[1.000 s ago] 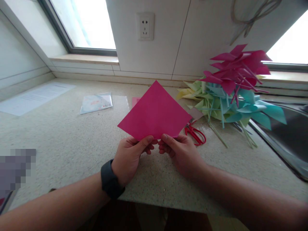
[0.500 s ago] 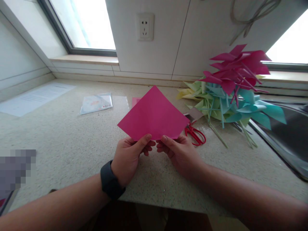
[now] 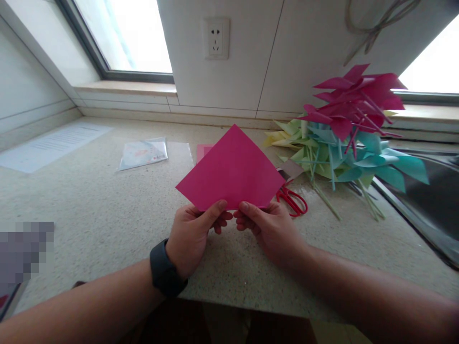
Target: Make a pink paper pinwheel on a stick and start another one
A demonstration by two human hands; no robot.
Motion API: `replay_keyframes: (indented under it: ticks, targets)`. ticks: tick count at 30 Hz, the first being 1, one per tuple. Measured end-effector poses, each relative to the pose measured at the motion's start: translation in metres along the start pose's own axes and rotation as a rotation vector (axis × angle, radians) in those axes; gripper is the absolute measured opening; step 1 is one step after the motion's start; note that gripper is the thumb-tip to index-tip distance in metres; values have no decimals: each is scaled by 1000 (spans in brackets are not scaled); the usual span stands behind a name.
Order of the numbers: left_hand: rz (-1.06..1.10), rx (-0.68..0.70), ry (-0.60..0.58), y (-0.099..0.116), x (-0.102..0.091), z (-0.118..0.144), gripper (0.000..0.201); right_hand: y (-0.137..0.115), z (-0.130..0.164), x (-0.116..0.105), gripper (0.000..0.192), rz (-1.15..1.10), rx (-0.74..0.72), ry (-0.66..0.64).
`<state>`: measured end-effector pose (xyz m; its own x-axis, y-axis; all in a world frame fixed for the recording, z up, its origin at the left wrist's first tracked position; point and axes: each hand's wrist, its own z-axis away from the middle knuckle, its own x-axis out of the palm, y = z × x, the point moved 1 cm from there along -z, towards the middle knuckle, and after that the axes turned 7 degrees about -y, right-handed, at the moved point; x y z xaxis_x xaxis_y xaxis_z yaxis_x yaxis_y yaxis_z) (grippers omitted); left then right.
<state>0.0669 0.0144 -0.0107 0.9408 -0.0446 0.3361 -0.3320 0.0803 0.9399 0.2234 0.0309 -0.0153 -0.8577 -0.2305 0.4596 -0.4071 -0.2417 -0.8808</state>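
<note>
One five-sided sheet of magenta paper (image 3: 231, 172) is at the middle of the head view, one corner pointing to twelve o'clock and a straight edge at six. Reckoned from that sheet, the bare left hand (image 3: 191, 234), at seven o'clock, pinches the near edge, its thumb on top and its fingers curled beneath. A dark wristwatch (image 3: 168, 267) circles that wrist. The bare right hand (image 3: 276, 231), at five o'clock, grips the same edge in matching fashion, and the two hands are just apart. Whether the sheet touches the pale speckled stone counter (image 3: 118, 210) anywhere cannot be told.

At four o'clock, just beside the right hand, lie scissors with red looped handles (image 3: 293, 203), partly hidden by the sheet. Magenta paper pinwheels (image 3: 353, 105) are piled at two o'clock, with turquoise paper pinwheels (image 3: 387, 160) below them at three and pale green paper pinwheels (image 3: 300, 155) nearer the sheet. Just past three, beyond the pile, is a dark metal sink (image 3: 435, 205). A clear flat plastic packet (image 3: 143, 154) lies between nine and ten, and well beyond it a white printed paper (image 3: 50, 145). At twelve, a white wall socket (image 3: 216, 39) is mounted.
</note>
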Motion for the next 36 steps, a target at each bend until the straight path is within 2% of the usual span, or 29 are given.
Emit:
replay_keyframes:
  ticks: [6, 12, 17, 26, 36]
  targets:
    - [-23, -4, -16, -1, 0, 1, 30, -1, 1, 0, 24, 15, -7, 4]
    - [-55, 51, -103, -3, 0, 1, 15, 0, 1, -2, 23, -1, -21, 15]
    - [-15, 45, -97, -5, 0, 1, 10, 0, 0, -3, 25, 11, -26, 14]
    - [21, 21, -73, -4, 0, 0, 13, 0, 1, -2, 24, 47, -25, 14]
    - [77, 28, -56, -5, -3, -3, 12, -2, 2, 2, 20, -97, 10, -51]
